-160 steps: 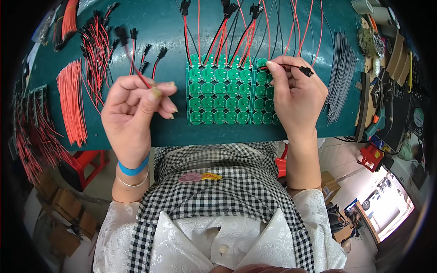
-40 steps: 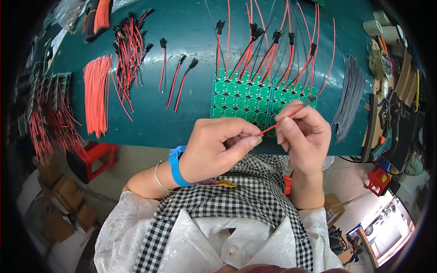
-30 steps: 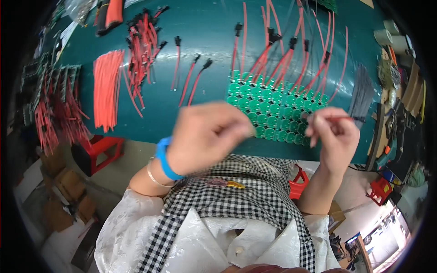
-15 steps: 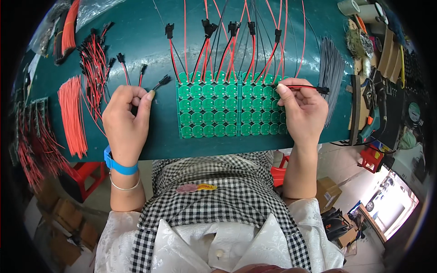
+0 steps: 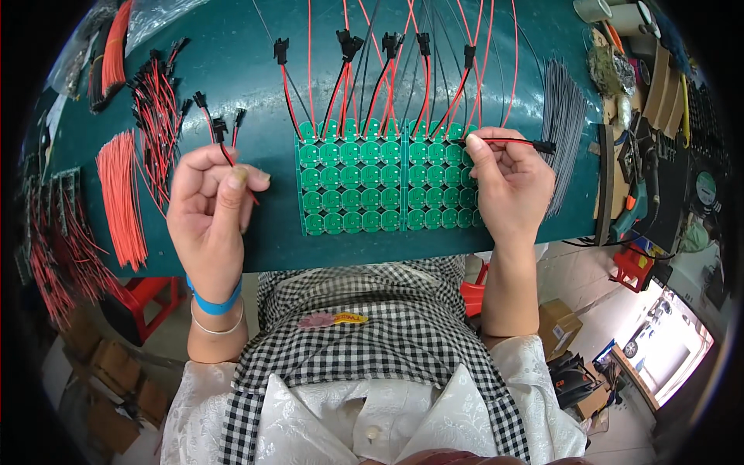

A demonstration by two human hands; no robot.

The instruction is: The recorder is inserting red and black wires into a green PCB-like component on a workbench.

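A green panel of round circuit boards (image 5: 384, 186) lies on the dark green table (image 5: 232, 70), with several red and black wired connectors (image 5: 385, 70) running away from its far edge. My right hand (image 5: 508, 186) pinches a red and black connector lead (image 5: 508, 141) at the panel's right edge, the black plug pointing right. My left hand (image 5: 211, 213) is left of the panel, thumb and fingers closed on another red and black lead (image 5: 225, 143) whose plugs stick out above the fingers.
A bundle of loose red wires (image 5: 120, 198) and a pile of connector leads (image 5: 159, 116) lie at the left. A grey wire bundle (image 5: 564, 139) lies right of my right hand. Tools and clutter (image 5: 651, 155) crowd the right edge. A red stool (image 5: 147, 298) stands below.
Over the earlier frames my hands met in front of me with a red wire, then parted. My right hand carried a lead to the panel's right edge; my left took a lead at the left.
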